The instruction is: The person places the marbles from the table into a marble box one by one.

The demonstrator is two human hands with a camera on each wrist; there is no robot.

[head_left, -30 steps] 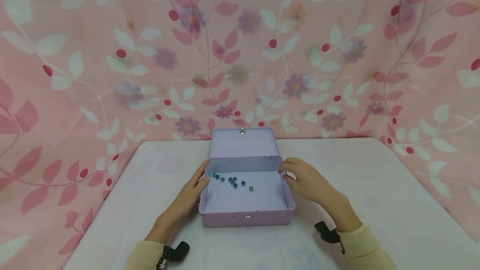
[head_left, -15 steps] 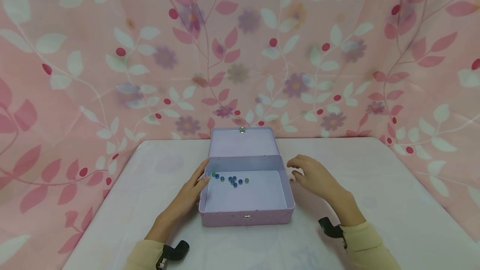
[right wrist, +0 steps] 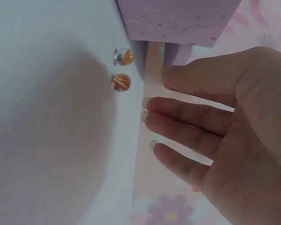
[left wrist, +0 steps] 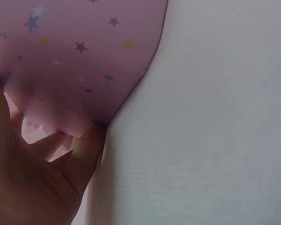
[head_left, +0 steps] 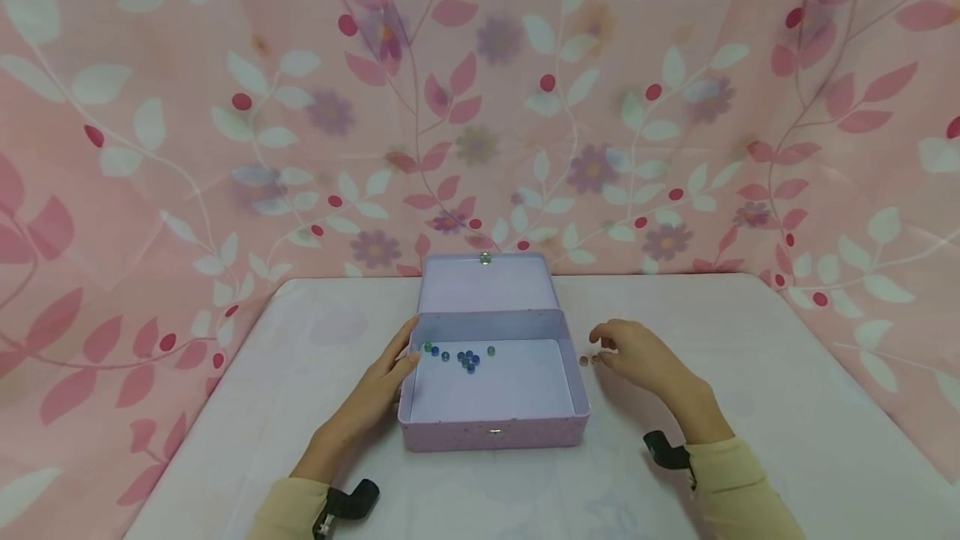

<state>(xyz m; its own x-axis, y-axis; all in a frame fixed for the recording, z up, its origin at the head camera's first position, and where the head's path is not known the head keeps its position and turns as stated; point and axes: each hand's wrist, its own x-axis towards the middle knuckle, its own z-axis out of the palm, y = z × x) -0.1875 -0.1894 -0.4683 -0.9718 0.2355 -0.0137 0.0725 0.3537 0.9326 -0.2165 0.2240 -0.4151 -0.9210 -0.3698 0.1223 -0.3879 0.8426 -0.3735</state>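
A lilac tin box (head_left: 493,437) with its lid (head_left: 486,286) tipped back lies on the white table. Several blue and green marbles (head_left: 470,355) sit on its floor, mostly toward the back left. My left hand (head_left: 372,394) holds the box's left side, thumb at the rim; the left wrist view has this hand (left wrist: 51,173) against the star-printed wall. To the right of the box, my right hand (head_left: 643,361) hovers with loosely bent fingers near two orange-streaked marbles on the table. The right wrist view shows those marbles (right wrist: 121,82) apart from the fingertips (right wrist: 154,144).
White cloth covers the table (head_left: 765,373), and a pink floral curtain (head_left: 480,148) hangs behind it. Each cuff has a black wrist camera, one at the left sleeve (head_left: 354,502) and one at the right sleeve (head_left: 666,450).
My right hand has moved right, away from the box's rim, uncovering the two orange-streaked marbles. Inside the box, a green marble and a blue one have rolled back and left. My left hand stays put.
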